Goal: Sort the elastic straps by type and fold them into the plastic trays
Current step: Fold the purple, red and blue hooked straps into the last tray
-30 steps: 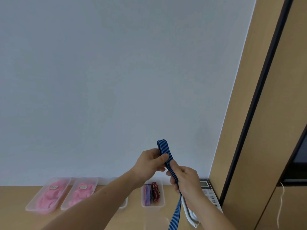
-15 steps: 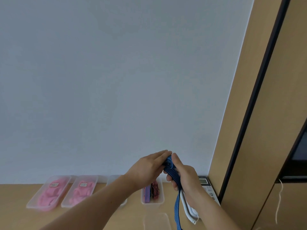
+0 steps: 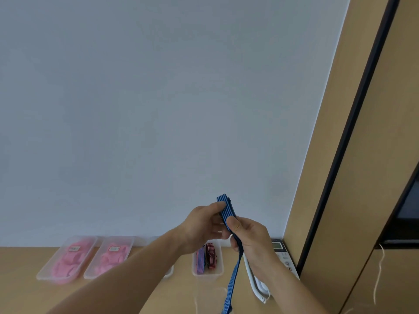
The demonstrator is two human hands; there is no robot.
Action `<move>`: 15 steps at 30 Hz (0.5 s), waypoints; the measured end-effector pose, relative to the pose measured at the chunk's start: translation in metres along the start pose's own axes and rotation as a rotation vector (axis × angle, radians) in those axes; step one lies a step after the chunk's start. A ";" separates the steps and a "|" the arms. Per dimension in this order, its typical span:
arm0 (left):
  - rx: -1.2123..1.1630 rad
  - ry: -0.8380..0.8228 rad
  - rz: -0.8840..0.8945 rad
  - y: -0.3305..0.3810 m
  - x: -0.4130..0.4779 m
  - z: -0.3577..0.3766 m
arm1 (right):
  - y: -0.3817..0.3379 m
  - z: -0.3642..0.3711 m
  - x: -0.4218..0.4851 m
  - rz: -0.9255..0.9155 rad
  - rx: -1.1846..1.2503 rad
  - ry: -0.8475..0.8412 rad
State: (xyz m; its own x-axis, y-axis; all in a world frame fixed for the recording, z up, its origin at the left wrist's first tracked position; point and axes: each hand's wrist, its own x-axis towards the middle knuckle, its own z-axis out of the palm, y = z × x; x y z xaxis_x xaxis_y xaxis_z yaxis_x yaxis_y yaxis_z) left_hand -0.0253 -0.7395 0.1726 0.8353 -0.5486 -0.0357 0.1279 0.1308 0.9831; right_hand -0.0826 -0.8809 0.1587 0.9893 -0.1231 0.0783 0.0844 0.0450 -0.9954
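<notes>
Blue striped strap [image 3: 227, 210] is pinched by left hand [image 3: 203, 226] and right hand [image 3: 251, 240]; pink trays' [image 3: 46, 269] labels [image 3: 74, 248], at the back edge of the table [image 3: 20, 295], are unreadable.

Bare left hand [image 3: 201, 225], bare right hand [image 3: 251, 236], bare forearms [image 3: 145, 268], a short thumbnail [image 3: 234, 225] on the right.

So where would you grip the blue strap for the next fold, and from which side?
Probably the loose length just below the right hand, where the blue strap hangs flat and free. Pinch its broad faces, coming from the left: the right forearm blocks the other side, and the left hand pinches the fold above.
</notes>
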 end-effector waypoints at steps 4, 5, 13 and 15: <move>-0.036 0.094 0.140 0.001 0.002 -0.001 | 0.001 -0.003 -0.002 0.087 -0.057 0.044; 0.015 0.129 0.188 0.000 0.004 -0.001 | 0.003 -0.004 -0.002 0.114 -0.072 0.068; 0.915 0.217 0.589 -0.017 0.009 -0.003 | -0.007 -0.007 -0.001 0.159 -0.060 0.098; 1.042 0.236 0.665 -0.022 0.008 -0.007 | -0.009 -0.008 -0.001 0.153 -0.061 0.093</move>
State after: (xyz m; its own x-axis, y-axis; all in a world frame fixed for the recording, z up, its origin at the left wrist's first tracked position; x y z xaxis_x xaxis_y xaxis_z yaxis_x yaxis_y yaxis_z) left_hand -0.0176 -0.7414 0.1493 0.6651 -0.4520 0.5944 -0.7455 -0.4471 0.4943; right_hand -0.0850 -0.8894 0.1671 0.9745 -0.2108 -0.0766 -0.0762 0.0099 -0.9970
